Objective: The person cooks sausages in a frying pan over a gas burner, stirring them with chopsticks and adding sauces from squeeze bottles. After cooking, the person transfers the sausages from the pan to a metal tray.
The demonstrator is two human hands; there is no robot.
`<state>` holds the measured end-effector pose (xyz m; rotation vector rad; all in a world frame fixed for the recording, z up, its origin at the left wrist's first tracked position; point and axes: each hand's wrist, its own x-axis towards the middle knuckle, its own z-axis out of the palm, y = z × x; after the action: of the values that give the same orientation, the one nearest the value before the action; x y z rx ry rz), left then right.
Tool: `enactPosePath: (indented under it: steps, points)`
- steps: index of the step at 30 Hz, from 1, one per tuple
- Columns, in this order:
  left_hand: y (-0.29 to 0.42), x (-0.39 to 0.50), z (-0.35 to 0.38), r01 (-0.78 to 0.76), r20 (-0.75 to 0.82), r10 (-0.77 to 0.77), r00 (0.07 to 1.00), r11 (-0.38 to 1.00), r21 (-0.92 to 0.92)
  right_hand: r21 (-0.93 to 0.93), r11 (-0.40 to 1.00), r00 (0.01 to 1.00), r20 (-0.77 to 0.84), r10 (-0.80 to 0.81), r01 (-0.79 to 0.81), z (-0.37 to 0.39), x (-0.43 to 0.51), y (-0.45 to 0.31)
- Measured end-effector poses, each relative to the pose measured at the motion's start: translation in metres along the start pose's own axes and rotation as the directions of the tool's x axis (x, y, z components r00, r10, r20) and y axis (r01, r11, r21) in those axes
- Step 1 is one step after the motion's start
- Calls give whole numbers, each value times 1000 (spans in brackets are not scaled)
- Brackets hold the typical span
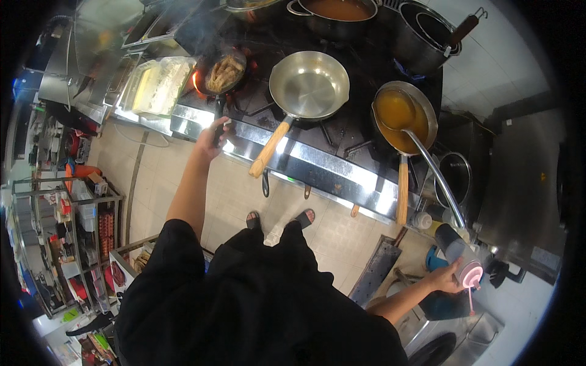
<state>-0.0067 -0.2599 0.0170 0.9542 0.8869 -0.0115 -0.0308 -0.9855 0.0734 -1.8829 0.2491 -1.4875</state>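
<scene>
My left hand (214, 138) is closed around the black handle of a small frying pan (219, 103) at the left of the stove. Browned food (225, 73), perhaps meat strips, lies in the pan, and orange flames show around its sides. Out to the right, my right hand (445, 277) holds a bottle with a pink lid (471, 275); a pink strap or spout dangles from the lid. Between the two hands stands a shiny metal saucepan (309, 87) with a wooden handle, its inside bare. Another wooden-handled pan (428, 137) holds amber liquid and a ladle (397, 110).
Tubs of pale and white food (160, 87) stand left of the flames. Pots (339, 16) line the stove's back, one dark pot (419, 41) over a blue flame. Handles (265, 183) stick out below the stove's front edge. Metal shelving (73, 206) is at left.
</scene>
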Motion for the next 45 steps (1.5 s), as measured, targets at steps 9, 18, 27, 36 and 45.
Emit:
enactPosePath:
  steps: [9,18,27,36,45]
  points:
    - [-12,-29,-15,-167,-3,168,986,981,98,371,856,886,423,189,-359,33,-96,-192]
    - [8,-101,-113,-126,37,125,992,991,35,240,891,849,471,240,-385,157,-195,-244]
    - [61,-59,-118,-60,141,54,989,998,36,197,912,880,397,261,-359,181,-226,-250]
    - [59,17,-68,-15,345,-22,938,994,106,127,888,829,436,351,-443,179,-218,-276]
    - [5,23,-166,262,309,-260,915,964,37,142,872,829,412,379,-469,191,-234,-260]
